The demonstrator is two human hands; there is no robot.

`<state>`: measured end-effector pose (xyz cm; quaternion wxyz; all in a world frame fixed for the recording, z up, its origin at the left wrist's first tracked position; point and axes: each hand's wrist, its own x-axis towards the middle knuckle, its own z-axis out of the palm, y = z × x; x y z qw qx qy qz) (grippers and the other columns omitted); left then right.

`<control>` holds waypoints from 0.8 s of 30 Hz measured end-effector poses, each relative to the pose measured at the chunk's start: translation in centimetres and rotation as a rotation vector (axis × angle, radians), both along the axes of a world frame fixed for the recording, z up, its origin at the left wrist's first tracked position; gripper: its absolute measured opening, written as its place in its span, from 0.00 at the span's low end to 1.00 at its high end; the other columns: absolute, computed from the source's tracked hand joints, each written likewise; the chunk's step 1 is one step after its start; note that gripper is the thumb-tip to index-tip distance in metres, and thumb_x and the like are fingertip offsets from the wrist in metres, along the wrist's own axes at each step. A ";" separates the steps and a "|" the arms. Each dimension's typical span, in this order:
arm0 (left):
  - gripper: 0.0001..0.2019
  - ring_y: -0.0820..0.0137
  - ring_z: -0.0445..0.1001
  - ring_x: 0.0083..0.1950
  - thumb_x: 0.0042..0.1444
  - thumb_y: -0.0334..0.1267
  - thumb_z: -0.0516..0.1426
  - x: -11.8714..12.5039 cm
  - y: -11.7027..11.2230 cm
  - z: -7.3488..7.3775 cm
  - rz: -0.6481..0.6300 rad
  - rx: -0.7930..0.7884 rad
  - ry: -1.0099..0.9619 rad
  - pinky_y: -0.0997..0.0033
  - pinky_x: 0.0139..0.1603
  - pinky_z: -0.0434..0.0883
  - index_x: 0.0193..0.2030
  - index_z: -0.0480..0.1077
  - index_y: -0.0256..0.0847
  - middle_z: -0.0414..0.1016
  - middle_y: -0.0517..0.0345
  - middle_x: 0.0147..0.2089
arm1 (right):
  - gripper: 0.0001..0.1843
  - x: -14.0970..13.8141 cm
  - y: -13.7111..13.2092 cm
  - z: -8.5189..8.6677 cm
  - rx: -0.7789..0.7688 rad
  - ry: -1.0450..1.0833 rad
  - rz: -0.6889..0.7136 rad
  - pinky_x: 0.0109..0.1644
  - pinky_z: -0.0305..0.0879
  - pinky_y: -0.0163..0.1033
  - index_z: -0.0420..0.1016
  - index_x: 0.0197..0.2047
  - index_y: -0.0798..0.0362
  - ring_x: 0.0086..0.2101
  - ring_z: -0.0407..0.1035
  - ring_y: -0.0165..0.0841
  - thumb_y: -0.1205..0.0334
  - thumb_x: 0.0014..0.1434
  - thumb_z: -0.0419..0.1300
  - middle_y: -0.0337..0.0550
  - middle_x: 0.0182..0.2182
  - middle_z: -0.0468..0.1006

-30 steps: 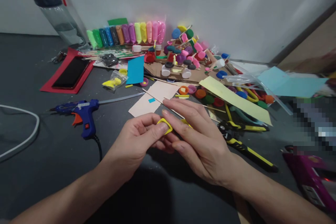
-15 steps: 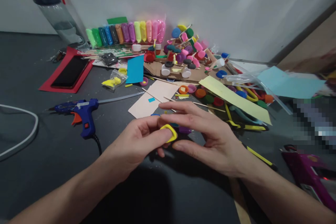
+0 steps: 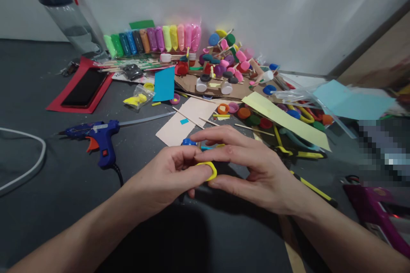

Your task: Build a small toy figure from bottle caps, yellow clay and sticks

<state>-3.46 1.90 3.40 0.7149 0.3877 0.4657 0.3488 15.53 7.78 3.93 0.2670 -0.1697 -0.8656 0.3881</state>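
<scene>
Between my hands is a soft-looking yellow clay piece [image 3: 214,172] with a rounded edge. My left hand [image 3: 174,168] is closed on it, the thumb pressing into its middle. From the other side, the thumb and fingers of my right hand [image 3: 253,166] curve round the piece and touch its edge. Behind the fingers a blue cap [image 3: 188,141] and some blue and yellow parts show, mostly hidden. Just beyond lies a pale pink sheet [image 3: 171,130] with a small blue paper piece [image 3: 184,122] and thin wooden sticks on it.
On the left lie a blue glue gun [image 3: 107,140] and a phone [image 3: 85,88] on red paper. Several clay packs [image 3: 153,39] stand at the wall beside a water bottle [image 3: 75,30]. Bottle caps, sticks and a yellow sheet [image 3: 285,119] crowd the back. At right is a yellow cutter [image 3: 312,187].
The yellow clay piece has tilted and come slightly lower and to the right. My right fingers have shifted around it, and more of the blue cap behind shows.
</scene>
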 end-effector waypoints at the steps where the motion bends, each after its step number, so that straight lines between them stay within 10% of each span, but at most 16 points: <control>1: 0.07 0.79 0.62 0.27 0.55 0.36 0.60 0.0 0.0 0.0 0.001 0.004 -0.008 0.80 0.27 0.64 0.35 0.80 0.37 0.72 0.62 0.31 | 0.16 0.0 0.0 0.0 0.001 -0.005 0.002 0.63 0.63 0.39 0.77 0.55 0.54 0.57 0.68 0.33 0.63 0.64 0.65 0.49 0.57 0.74; 24: 0.07 0.80 0.63 0.26 0.54 0.37 0.62 -0.2 0.0 -0.4 0.003 0.003 0.016 0.80 0.27 0.62 0.28 0.73 0.37 0.67 0.67 0.26 | 0.12 -0.3 0.0 -0.7 -0.012 0.072 0.018 0.60 0.66 0.40 0.78 0.50 0.56 0.54 0.70 0.34 0.66 0.63 0.65 0.50 0.53 0.76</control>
